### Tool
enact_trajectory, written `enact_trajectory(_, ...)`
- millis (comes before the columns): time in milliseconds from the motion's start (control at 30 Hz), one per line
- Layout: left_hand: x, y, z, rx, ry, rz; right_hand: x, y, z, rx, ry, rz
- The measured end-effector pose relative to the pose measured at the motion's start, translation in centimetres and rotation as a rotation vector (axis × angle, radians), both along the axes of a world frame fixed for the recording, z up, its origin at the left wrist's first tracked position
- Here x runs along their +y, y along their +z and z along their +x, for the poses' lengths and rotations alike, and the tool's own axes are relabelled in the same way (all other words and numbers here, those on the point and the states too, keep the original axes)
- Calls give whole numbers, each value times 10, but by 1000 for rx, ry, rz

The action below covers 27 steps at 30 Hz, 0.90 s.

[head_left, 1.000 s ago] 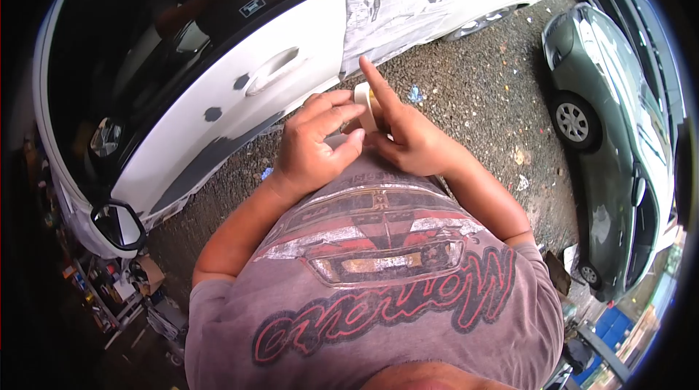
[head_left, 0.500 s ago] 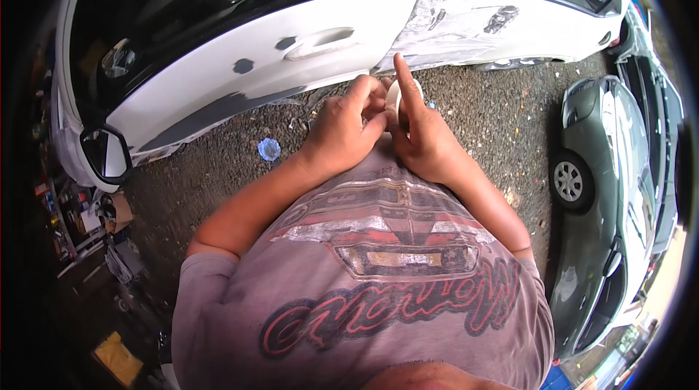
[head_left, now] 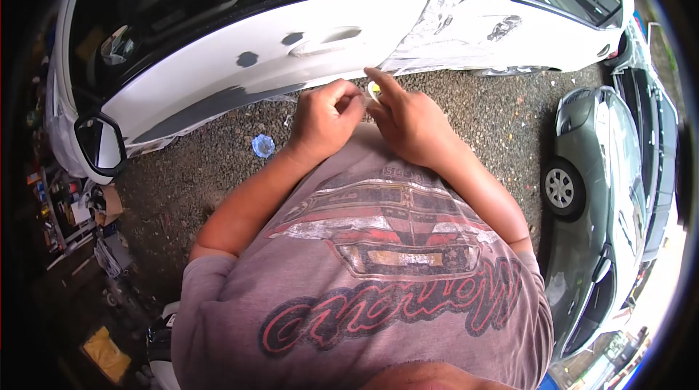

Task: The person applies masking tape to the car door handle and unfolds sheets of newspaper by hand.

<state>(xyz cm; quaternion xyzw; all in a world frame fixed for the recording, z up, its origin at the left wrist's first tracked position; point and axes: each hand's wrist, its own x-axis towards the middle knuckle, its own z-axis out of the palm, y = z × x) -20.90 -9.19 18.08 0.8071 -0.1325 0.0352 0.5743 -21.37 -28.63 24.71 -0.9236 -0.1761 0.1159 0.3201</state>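
Observation:
A roll of pale tape (head_left: 373,91) with a bit of yellow inside shows between my hands, in front of my chest. My right hand (head_left: 413,122) holds the roll, its index finger stretched over it. Close beside it, my left hand (head_left: 325,118) is closed with thumb and fingertips pinched together near the roll; what they pinch is too small to tell. Beyond the hands stands a white car door (head_left: 218,55) with dark grey patches below and beside its handle (head_left: 328,41). Wrinkled masking paper (head_left: 466,22) covers the panel to the right of the door.
A green-grey car (head_left: 593,223) stands at the right on gravel ground (head_left: 196,186). Crumpled blue plastic (head_left: 263,145) lies left of my arm. The white car's side mirror (head_left: 100,145), a cluttered shelf (head_left: 69,208) and a yellow item (head_left: 107,353) are at the left.
The view has swung so the white car fills more of the top. Both hands have shifted slightly left since half a second ago, and my left fingers have closed into a tighter pinch.

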Motion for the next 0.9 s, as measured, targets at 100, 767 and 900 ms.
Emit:
enact_trajectory(100, 12, -12, 0, 64, 79, -6, 5, -11, 8, -69, 20, -87)
enact_trajectory(767, 88, -126, 73, 173, 224, -49, -2, -96, 89, -49, -46, -344)
enact_trajectory(900, 90, -132, 65, 159, 192, -36, -5, -110, 79, 46, -100, -248)
